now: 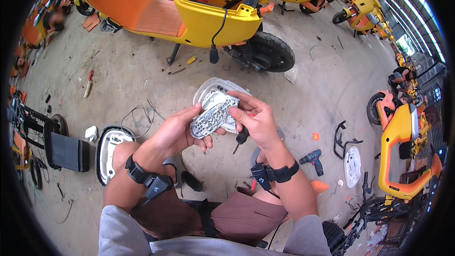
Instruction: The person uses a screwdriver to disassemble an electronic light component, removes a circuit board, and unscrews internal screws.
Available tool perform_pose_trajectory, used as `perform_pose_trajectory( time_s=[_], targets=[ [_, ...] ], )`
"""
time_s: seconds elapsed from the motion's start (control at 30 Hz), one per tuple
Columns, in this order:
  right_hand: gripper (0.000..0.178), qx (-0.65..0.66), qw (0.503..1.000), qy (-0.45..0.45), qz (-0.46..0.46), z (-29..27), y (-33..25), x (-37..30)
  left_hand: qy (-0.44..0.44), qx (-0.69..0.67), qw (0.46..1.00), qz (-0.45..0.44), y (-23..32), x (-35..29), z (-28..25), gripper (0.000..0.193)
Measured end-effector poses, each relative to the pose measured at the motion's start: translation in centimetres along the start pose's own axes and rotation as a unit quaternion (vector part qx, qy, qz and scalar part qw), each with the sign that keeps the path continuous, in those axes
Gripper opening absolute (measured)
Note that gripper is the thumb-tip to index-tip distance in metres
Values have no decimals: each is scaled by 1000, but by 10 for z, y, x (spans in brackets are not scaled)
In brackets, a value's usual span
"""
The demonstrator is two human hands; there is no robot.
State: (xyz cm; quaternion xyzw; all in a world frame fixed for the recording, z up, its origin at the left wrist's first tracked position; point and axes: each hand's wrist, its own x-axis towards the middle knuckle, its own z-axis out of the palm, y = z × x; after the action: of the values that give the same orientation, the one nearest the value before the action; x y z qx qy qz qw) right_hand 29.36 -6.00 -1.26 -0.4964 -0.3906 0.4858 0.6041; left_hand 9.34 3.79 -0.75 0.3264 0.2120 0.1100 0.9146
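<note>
Between my two hands is an oblong silver part with rounded ends and a shiny, blocky relief on its face. My left hand supports its left end, thumb on the upper edge and fingers beneath. My right hand pinches the other end between thumb and fingers. A screwdriver with a black and red handle is also tucked in my right hand, its thin shaft pointing down. Right behind the part, a white oval shell lies on the ground, with small dark pieces inside it; my hands partly cover it.
Ahead stands a yellow and orange scooter with its rear wheel. A cordless drill, a black bracket and a white oval panel lie at right. At left are a red-handled screwdriver and another white shell.
</note>
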Motion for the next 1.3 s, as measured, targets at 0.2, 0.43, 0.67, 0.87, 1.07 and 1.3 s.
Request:
perform_pose_trajectory(
  time_s=[0.2,0.43,0.67,0.87,1.07,1.3],
  targets=[
    [43,-113,988,72,-70,-3,4,2,5,21,1000,22,1,18,1,31],
    [38,-138,981,93,-96,0,16,21,75,-45,995,53,-4,23,8,31],
    [32,-148,971,105,-155,-9,24,25,127,9,989,76,-14,32,11,19],
    [33,-202,959,76,-182,-3,16,28,149,26,981,122,-13,19,6,13],
    [19,28,999,-25,12,20,1,6,199,-28,969,144,-11,-10,-15,10],
    [15,233,966,65,96,-24,-24,-24,147,-30,975,166,-23,0,8,18]
  ],
)
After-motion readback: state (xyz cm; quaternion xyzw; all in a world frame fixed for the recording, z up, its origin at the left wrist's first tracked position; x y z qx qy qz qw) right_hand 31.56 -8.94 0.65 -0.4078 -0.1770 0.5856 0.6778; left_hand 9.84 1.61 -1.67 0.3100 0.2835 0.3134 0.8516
